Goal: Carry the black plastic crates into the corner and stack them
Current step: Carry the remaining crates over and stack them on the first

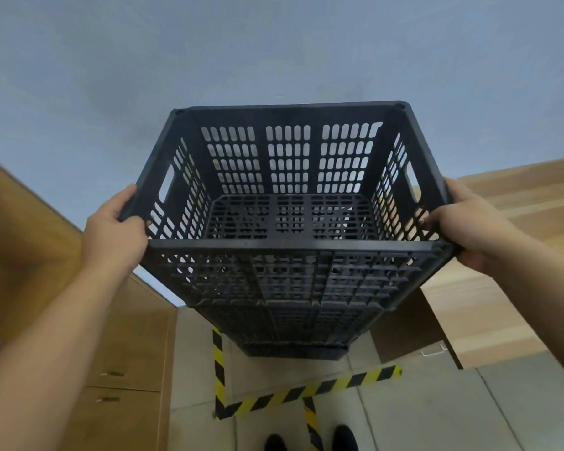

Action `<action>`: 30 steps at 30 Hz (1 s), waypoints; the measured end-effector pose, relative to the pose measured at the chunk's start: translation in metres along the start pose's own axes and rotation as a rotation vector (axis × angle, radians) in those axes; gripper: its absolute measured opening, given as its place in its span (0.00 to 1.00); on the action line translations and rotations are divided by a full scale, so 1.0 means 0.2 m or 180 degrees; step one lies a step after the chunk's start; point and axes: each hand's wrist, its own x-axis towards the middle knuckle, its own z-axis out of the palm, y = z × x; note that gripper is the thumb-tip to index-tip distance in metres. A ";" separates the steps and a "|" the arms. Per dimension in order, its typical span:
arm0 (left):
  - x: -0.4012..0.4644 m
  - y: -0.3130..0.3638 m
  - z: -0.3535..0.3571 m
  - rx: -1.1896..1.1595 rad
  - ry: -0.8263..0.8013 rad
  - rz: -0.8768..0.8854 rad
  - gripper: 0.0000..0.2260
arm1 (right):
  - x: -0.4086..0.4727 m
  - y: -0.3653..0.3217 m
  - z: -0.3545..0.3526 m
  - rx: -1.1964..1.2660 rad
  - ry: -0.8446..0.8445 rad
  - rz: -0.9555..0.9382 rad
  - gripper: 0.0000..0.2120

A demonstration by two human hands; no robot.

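Shoes (pixel 310 441), two dark toes, show at the bottom edge, standing on pale floor tiles just short of the yellow-and-black hazard tape (pixel 306 390) that marks out a bay on the floor. Beyond the tape, inside the bay, the stack of black crates (pixel 293 323) stands against the grey-blue wall (pixel 209 60), with wooden cabinets (pixel 127 353) to the left and more wooden units (pixel 518 222) to the right.

Higher and held at chest level is the top crate (pixel 290 249), level and open side up, sitting directly over the stack; whether its base is already seated on the crate below or just above it cannot be told from here. The left hand (pixel 116 236) grips the near left corner of the rim, thumb over the top edge and fingers curled round the outside. The right hand (pixel 463 229) grips the near right corner the same way.

By the look of it, the crate is empty and its walls and floor are slotted mesh, so it should be light for its bulk and stiff enough not to flex. The moulded rim gives a firm, non-slip edge; the cut-out handle slot (pixel 166 183) in each side wall would be the more balanced hold.
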 end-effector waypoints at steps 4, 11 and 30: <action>0.03 -0.01 -0.02 0.0004 0.0023 -0.0050 0.31 | 0.00 0.02 0.02 0.0011 0.0064 0.0004 0.36; 0.00 -0.07 0.00 -0.0197 -0.0090 0.0150 0.27 | 0.01 0.02 -0.02 0.0267 0.0068 -0.0023 0.16; -0.11 -0.81 0.33 -0.1584 -0.1186 -0.1402 0.26 | 0.16 1.10 0.34 0.1050 0.0271 0.0153 0.18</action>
